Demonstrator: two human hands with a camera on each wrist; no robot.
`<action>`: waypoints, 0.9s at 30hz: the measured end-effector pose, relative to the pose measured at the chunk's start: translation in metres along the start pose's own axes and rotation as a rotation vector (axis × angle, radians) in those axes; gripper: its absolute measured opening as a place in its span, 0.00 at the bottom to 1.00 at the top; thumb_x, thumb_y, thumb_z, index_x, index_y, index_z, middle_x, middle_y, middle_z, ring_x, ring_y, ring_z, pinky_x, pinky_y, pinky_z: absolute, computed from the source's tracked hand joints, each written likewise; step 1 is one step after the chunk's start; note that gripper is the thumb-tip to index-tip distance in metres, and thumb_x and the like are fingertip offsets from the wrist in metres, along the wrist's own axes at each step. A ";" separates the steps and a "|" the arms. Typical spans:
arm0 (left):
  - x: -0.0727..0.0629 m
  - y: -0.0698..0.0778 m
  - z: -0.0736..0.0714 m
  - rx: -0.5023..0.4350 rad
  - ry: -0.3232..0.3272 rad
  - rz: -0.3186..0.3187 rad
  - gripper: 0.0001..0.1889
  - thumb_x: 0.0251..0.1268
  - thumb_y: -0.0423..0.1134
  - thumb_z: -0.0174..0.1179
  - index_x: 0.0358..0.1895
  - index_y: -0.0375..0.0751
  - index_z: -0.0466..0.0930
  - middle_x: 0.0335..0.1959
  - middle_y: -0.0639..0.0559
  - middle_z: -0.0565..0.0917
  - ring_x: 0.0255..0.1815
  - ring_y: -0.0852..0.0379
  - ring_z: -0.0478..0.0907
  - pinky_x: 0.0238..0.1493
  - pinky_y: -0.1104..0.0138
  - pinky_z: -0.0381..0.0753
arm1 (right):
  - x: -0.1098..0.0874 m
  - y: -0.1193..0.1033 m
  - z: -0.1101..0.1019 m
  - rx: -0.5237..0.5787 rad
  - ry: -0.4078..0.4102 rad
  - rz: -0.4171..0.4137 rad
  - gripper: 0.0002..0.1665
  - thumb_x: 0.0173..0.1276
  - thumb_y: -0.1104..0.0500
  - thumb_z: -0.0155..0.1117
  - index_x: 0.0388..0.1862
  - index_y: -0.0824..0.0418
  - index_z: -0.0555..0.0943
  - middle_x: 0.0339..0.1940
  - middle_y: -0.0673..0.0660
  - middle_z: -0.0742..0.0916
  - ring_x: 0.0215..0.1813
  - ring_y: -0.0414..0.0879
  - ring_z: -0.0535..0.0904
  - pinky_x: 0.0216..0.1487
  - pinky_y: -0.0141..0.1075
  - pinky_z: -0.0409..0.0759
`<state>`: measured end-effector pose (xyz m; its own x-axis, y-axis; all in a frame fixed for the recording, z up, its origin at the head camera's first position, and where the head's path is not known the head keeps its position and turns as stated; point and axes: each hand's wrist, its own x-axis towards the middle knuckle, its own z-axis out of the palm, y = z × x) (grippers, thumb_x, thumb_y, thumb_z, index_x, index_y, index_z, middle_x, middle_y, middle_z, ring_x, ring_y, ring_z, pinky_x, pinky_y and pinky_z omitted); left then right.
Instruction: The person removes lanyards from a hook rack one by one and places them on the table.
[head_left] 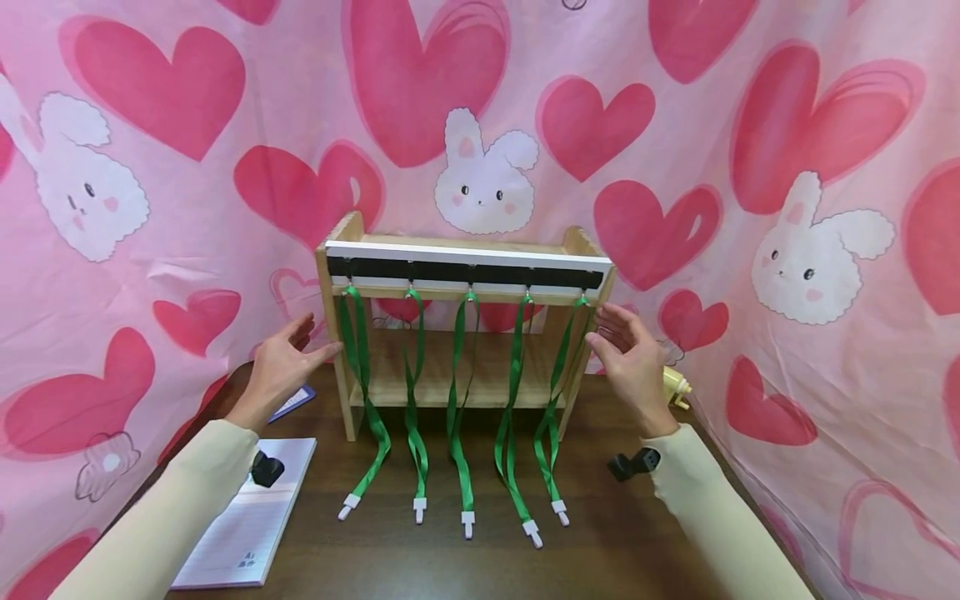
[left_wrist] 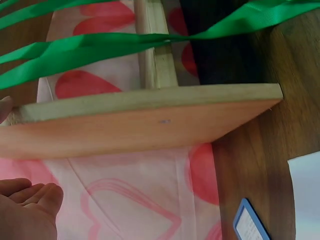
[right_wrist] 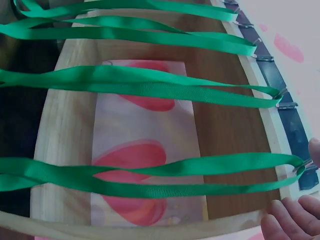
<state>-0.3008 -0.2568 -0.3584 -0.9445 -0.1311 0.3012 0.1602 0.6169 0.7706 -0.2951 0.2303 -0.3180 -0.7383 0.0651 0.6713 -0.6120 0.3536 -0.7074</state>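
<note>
A small wooden shelf rack (head_left: 341, 367) stands at the back of the table. Across its top front runs a white strip (head_left: 480, 251) with a black band. Several green lanyards (head_left: 358, 333) hang from metal hooks along the strip, their white clips (head_left: 468, 523) lying on the table. At the rack's left side is my left hand (head_left: 281, 362), its thumb by the panel's front edge and its fingers (left_wrist: 45, 197) apart from the outer face. My right hand (head_left: 630, 358) is beside the right panel, fingers (right_wrist: 287, 220) extended near the last lanyard's hook. Neither hand grips anything; contact is unclear.
A white lined notepad (head_left: 255, 533) lies at the table's left, with a blue-edged card (head_left: 294, 402) behind it. Something yellow with a small crank (head_left: 677, 385) is partly behind my right hand. Pink cloth with hearts and rabbits (head_left: 585, 50) surrounds the table.
</note>
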 end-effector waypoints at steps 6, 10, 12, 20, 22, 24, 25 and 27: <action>0.005 0.007 0.005 -0.024 0.007 0.028 0.45 0.66 0.56 0.65 0.80 0.43 0.56 0.77 0.35 0.67 0.75 0.32 0.67 0.67 0.42 0.77 | 0.005 -0.003 0.009 0.017 0.030 0.007 0.29 0.66 0.66 0.70 0.66 0.65 0.77 0.61 0.68 0.85 0.60 0.56 0.84 0.59 0.21 0.81; 0.008 0.010 0.009 -0.022 0.017 0.054 0.41 0.67 0.52 0.65 0.79 0.43 0.59 0.74 0.34 0.71 0.72 0.32 0.71 0.63 0.45 0.80 | 0.006 -0.012 0.016 0.039 0.052 0.018 0.28 0.66 0.69 0.69 0.65 0.70 0.77 0.59 0.71 0.85 0.58 0.62 0.82 0.55 0.17 0.80; 0.009 0.011 0.010 -0.028 0.022 0.064 0.40 0.67 0.50 0.65 0.79 0.43 0.60 0.73 0.33 0.73 0.70 0.33 0.74 0.61 0.46 0.81 | 0.005 -0.020 0.020 0.033 0.067 0.014 0.27 0.66 0.69 0.68 0.64 0.73 0.77 0.58 0.73 0.85 0.57 0.64 0.82 0.53 0.16 0.80; 0.010 0.013 0.011 -0.060 0.030 0.073 0.36 0.70 0.47 0.62 0.77 0.39 0.63 0.67 0.31 0.77 0.63 0.34 0.79 0.57 0.46 0.83 | 0.003 -0.035 0.031 -0.031 0.169 0.015 0.24 0.66 0.67 0.70 0.60 0.73 0.80 0.54 0.72 0.87 0.46 0.34 0.84 0.49 0.16 0.80; 0.011 0.014 0.011 -0.057 0.040 0.080 0.34 0.70 0.46 0.62 0.76 0.39 0.65 0.65 0.32 0.80 0.59 0.35 0.82 0.55 0.46 0.84 | 0.006 -0.027 0.034 -0.031 0.191 0.029 0.24 0.66 0.64 0.71 0.60 0.69 0.81 0.54 0.69 0.88 0.45 0.29 0.82 0.48 0.15 0.80; 0.012 0.014 0.012 -0.053 0.048 0.088 0.33 0.70 0.44 0.62 0.75 0.39 0.66 0.62 0.31 0.82 0.56 0.35 0.83 0.54 0.45 0.85 | 0.008 -0.018 0.038 -0.025 0.215 0.053 0.24 0.67 0.62 0.71 0.61 0.64 0.82 0.54 0.66 0.89 0.44 0.26 0.82 0.47 0.15 0.80; 0.012 0.015 0.013 -0.050 0.052 0.093 0.32 0.70 0.44 0.62 0.75 0.38 0.67 0.61 0.31 0.82 0.56 0.35 0.84 0.53 0.45 0.85 | 0.009 -0.013 0.039 -0.012 0.228 0.062 0.24 0.66 0.60 0.72 0.61 0.63 0.83 0.54 0.65 0.89 0.44 0.27 0.82 0.46 0.15 0.80; 0.012 0.015 0.014 -0.042 0.055 0.093 0.32 0.70 0.45 0.62 0.74 0.38 0.68 0.61 0.31 0.83 0.56 0.35 0.84 0.53 0.45 0.86 | 0.010 -0.007 0.043 0.026 0.257 0.073 0.24 0.66 0.58 0.73 0.60 0.61 0.83 0.53 0.63 0.89 0.43 0.29 0.83 0.46 0.17 0.82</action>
<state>-0.3143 -0.2382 -0.3511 -0.9082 -0.1175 0.4017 0.2591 0.5957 0.7603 -0.3110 0.1886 -0.3159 -0.6865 0.3253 0.6503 -0.5694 0.3157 -0.7590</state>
